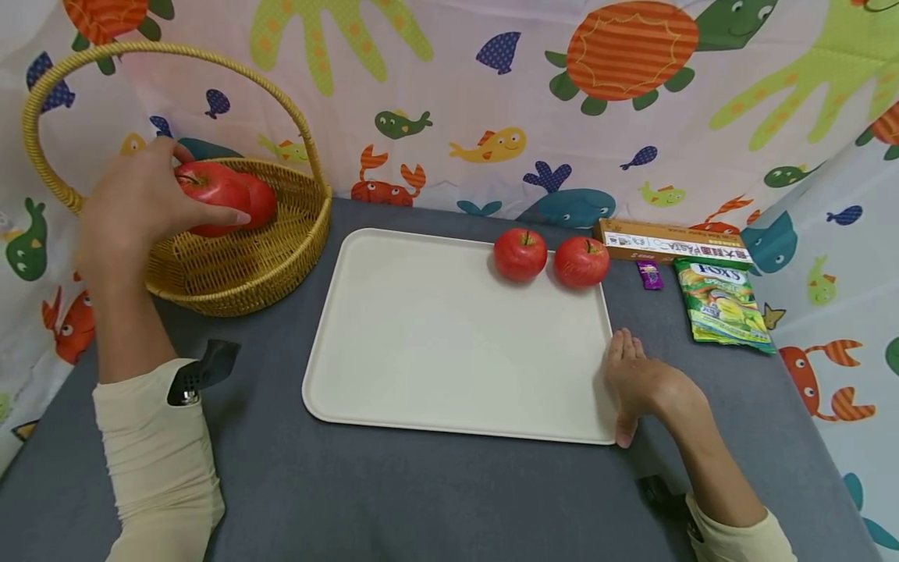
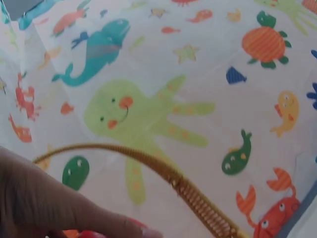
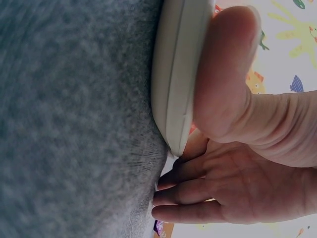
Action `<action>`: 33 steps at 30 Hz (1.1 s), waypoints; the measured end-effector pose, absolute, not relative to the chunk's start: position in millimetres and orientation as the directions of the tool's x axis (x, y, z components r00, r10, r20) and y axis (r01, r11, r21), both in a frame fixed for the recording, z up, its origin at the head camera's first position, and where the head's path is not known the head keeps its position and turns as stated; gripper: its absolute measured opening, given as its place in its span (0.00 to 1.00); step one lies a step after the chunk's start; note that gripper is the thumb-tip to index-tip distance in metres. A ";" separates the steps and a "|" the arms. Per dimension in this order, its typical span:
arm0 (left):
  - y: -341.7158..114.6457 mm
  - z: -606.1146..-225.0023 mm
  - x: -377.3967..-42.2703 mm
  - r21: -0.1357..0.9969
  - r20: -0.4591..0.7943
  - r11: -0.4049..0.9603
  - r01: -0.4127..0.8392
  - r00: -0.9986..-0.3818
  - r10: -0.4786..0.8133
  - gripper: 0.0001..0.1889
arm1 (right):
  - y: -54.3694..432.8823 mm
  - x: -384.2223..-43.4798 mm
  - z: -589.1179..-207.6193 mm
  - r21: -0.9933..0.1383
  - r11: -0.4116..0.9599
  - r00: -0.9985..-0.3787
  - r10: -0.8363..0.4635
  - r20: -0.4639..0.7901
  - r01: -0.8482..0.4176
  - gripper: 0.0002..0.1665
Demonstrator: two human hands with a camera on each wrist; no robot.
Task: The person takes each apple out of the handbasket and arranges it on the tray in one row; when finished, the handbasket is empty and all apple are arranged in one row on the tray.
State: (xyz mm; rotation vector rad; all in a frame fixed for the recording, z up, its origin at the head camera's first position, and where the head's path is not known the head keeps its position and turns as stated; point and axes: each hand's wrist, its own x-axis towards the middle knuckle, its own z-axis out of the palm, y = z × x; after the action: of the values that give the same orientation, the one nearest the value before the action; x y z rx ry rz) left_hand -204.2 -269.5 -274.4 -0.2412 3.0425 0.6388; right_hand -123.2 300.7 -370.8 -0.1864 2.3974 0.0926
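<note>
My left hand (image 1: pixel 133 203) grips a red apple (image 1: pixel 211 183) at the wicker basket (image 1: pixel 232 300), thumb along its near side. A second red apple (image 1: pixel 260 201) shows behind it, partly hidden. In the left wrist view, only the thumb side of the left hand (image 2: pixel 54 208) and a sliver of red show. My right hand (image 1: pixel 649 382) rests against the right edge of the white tray (image 1: pixel 449 343), its fingers fairly straight and the thumb at the near corner. The right wrist view shows the thumb touching the tray's rim (image 3: pixel 178 74). Two apples (image 1: pixel 520 254) (image 1: pixel 581 261) sit at the tray's far right corner.
Beyond the tray's right side lie a long brown box (image 1: pixel 674 240), a small purple packet (image 1: pixel 649 275) and a green snack bag (image 1: pixel 723 304). The basket's tall handle (image 1: pixel 211 55) arches over its opening. A printed cloth (image 1: pixel 449 101) hangs behind the grey table (image 1: pixel 435 499).
</note>
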 end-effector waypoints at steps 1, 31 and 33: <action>-267.4 -272.9 -203.4 0.402 -0.049 0.905 -0.141 -0.990 -0.132 0.56 | 300.5 -123.1 -370.7 0.013 0.987 -0.732 -0.110 -0.673 -0.160 0.99; -136.4 -297.6 -240.3 0.620 0.162 0.651 0.438 -0.883 0.440 0.44 | 299.4 -123.8 -369.5 0.020 0.989 -0.730 -0.095 -0.677 -0.147 0.99; -123.8 -308.4 -247.6 0.638 0.178 0.623 0.453 -0.874 0.453 0.44 | 299.1 -124.0 -369.8 0.020 0.989 -0.729 -0.092 -0.679 -0.144 0.99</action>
State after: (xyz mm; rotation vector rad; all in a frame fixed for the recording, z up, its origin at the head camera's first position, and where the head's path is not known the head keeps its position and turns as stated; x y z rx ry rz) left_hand -247.6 -123.8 -308.4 0.7895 2.8299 1.1134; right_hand -124.0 299.1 -369.8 -0.1632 2.3916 0.0917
